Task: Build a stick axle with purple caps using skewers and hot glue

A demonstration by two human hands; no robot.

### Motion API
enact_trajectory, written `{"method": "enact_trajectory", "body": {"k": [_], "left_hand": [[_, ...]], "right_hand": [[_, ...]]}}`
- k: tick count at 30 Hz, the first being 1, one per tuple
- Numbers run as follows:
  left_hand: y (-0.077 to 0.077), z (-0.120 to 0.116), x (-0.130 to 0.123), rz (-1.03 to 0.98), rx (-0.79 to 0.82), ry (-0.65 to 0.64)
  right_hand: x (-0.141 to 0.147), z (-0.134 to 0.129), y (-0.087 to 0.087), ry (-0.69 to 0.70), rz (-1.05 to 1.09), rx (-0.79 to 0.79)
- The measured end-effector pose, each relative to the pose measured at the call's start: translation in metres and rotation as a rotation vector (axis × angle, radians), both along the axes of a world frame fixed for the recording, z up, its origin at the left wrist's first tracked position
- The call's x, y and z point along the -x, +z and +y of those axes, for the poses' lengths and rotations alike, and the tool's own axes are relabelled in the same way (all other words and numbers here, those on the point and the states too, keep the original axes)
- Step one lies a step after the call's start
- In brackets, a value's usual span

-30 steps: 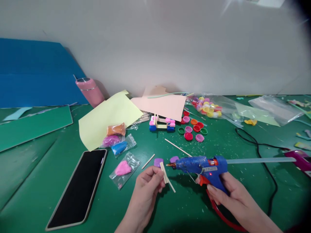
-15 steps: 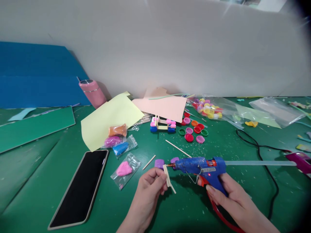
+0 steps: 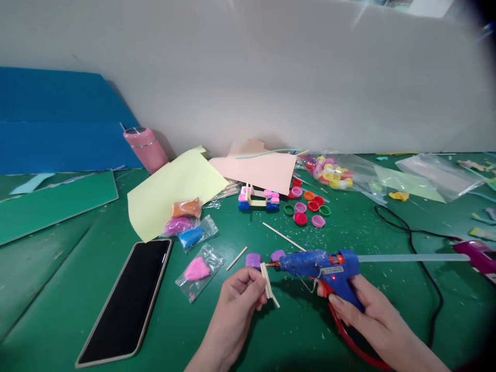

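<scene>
My left hand (image 3: pixel 244 297) pinches a small bundle of pale wooden sticks (image 3: pixel 267 283), one of which juts out lower than the others. Wrapped around the handle of a blue hot glue gun (image 3: pixel 318 262) is my right hand (image 3: pixel 368 312), with fingers at its orange trigger. The gun's metal nozzle meets the upper end of the sticks, and a red light glows on its side. A long clear glue stick (image 3: pixel 414 259) extends from its back. Just behind the sticks lie two purple blocks (image 3: pixel 253 260), partly hidden.
Beyond my hands stands a small model with pink and blue parts (image 3: pixel 259 199), beside several bottle caps (image 3: pixel 300 219). Bagged clay (image 3: pixel 197 269) and a phone (image 3: pixel 126 305) lie at left. A pink tumbler (image 3: pixel 145 149) leans at the back. A black cable (image 3: pixel 413 243) curves at right.
The nozzle stays at the sticks and both hands keep their grip. The whole view has shifted very slightly.
</scene>
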State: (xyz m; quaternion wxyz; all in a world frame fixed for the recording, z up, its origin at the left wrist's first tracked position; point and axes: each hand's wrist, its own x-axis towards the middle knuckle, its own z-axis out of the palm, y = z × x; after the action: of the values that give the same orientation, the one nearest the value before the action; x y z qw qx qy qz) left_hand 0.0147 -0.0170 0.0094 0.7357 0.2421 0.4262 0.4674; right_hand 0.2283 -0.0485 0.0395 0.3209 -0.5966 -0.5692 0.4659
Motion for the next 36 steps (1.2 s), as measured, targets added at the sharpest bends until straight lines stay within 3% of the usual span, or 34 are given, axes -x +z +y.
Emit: {"method": "enact_trajectory", "body": {"k": [10, 36], "left_hand": [[0.0006, -0.0008, 0.0010, -0.004, -0.007, -0.005], [0.0002, -0.0006, 0.0004, -0.003, -0.011, -0.018]], "right_hand": [[0.0019, 0.0009, 0.0052, -0.014, -0.096, -0.074], [0.0008, 0.0005, 0.0038, 0.001, -0.094, -0.074]]}}
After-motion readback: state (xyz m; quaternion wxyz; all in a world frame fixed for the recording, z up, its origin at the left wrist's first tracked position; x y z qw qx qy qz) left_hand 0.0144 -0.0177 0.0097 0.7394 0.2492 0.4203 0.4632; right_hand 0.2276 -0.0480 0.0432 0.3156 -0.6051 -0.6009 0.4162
